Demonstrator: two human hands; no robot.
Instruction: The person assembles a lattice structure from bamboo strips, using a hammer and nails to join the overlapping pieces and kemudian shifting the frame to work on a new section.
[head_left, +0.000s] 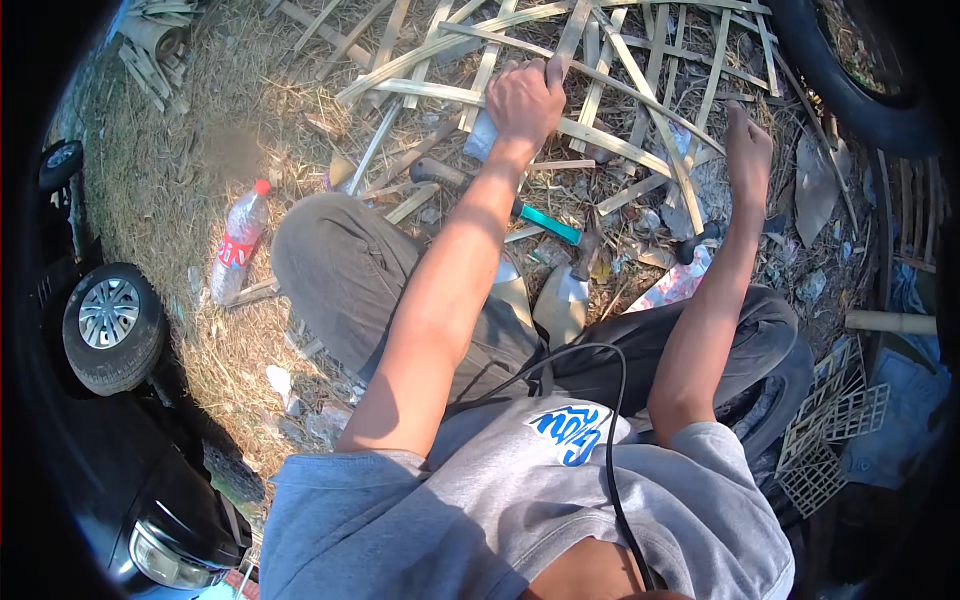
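A loose lattice of split bamboo strips (625,148) lies on the ground in front of me, its strips crossing at several angles. My left hand (525,100) is closed over strips near the lattice's front edge. My right hand (750,155) is closed in a fist beside the right-hand strip ends; what its fingers hold, if anything, is hidden. Below my left forearm lies a hammer (548,224) with a black grip, a teal shaft and a metal head near my feet. A dark-handled tool (690,247), partly hidden, lies near my right forearm.
A red-capped plastic bottle (240,240) lies on dry grass at left. Beyond it is a black car with a wheel (108,325). A black tyre (870,100) stands at the far right. Plastic grids (825,440) and a bamboo pole (890,321) lie at right.
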